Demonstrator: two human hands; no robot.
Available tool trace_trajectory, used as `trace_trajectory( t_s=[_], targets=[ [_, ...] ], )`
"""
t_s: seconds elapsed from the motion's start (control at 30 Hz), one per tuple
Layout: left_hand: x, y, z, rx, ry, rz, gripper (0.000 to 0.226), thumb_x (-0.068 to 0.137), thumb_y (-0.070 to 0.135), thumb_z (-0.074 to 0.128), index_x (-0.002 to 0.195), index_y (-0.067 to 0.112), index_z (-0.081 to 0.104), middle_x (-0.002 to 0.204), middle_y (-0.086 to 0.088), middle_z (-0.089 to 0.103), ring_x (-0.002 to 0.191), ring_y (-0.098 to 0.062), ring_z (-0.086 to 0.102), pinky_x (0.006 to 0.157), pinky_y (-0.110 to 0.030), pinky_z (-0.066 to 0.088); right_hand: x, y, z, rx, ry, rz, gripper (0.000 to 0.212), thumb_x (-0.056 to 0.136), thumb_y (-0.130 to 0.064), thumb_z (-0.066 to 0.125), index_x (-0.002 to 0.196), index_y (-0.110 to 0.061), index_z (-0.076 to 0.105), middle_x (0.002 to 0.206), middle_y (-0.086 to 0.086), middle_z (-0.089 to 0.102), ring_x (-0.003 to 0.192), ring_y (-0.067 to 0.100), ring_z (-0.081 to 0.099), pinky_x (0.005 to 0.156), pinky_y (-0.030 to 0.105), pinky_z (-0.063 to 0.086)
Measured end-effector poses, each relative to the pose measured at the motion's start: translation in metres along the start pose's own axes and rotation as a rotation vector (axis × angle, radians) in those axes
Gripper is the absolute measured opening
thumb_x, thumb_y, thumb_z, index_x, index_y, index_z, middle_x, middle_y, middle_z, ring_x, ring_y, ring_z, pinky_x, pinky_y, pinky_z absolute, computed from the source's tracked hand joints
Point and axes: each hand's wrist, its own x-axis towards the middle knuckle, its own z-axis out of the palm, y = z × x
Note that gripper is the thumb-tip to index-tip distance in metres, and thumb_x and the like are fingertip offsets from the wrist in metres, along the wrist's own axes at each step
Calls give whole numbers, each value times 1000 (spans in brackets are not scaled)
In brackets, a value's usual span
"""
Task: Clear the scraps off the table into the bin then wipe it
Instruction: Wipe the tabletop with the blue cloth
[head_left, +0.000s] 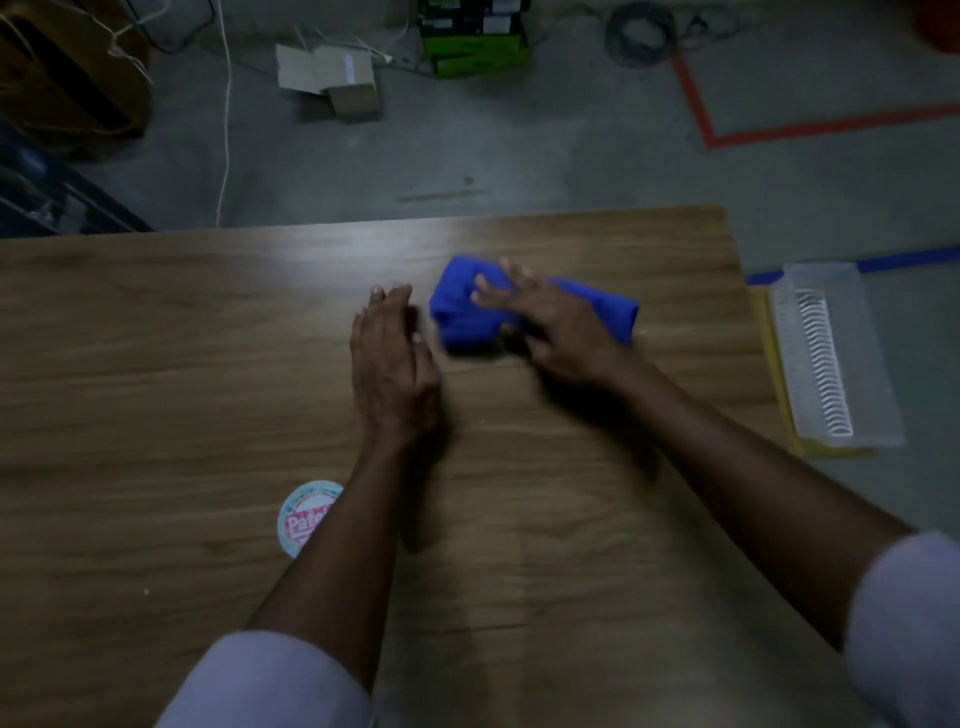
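A crumpled blue cloth (462, 306) lies on the wooden table (156, 364), right of centre and near the far edge. My right hand (550, 322) lies on top of the cloth with its fingers spread and straight, pressing it down. My left hand (389, 358) stands on its edge on the table just left of the cloth, fingers straight and together, apart from the cloth by a small gap. A tiny pale speck (643, 332) sits by the cloth's right end. No bin shows in the head view.
A round white and pink sticker or lid (304, 517) lies on the table near my left forearm. Beside the table's right edge, lower down, stands a clear plastic rack (826, 358). Cardboard boxes (332, 78), a green box (472, 47) and cables lie on the floor beyond.
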Motion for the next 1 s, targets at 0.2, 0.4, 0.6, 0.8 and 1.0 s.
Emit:
trace_trajectory(
  t_s=[0.2,0.4,0.6,0.8,1.0],
  targets=[
    [-3,5,-11,-173,65,-47,44,98,19,36,128,1,64,131,-13,65,136,-31,50,123,-43,25,-29,-35,-34,187,114,165,37,97,-20,56,130,-7,66,120,11,72,108,18,66,83,19,41],
    [-5,3,-6,-162,122,-21,35,99,14,41,120,5,68,127,-10,67,134,-24,49,122,-45,28,8,12,-10,-45,77,129,47,99,-19,54,146,-23,51,156,2,42,151,31,26,123,42,21],
    [-23,10,-25,-205,177,-149,24,91,2,52,102,4,72,106,-15,73,116,-37,63,115,-54,33,-101,-63,8,159,-81,-111,43,91,-15,50,129,-3,65,130,15,67,127,19,55,107,32,42],
    [-76,22,-38,-52,186,-1,23,81,9,50,87,10,73,92,-5,73,109,-29,64,113,-48,36,-41,-19,-33,33,243,271,43,100,-27,50,138,-9,60,136,18,62,126,35,58,105,35,39],
    [-117,36,-44,-58,127,-51,17,76,6,55,80,11,71,85,-5,70,101,-31,64,94,-41,43,-104,-46,28,5,-32,-108,51,90,-8,49,139,-13,59,149,6,52,146,30,36,125,42,19]
  ],
)
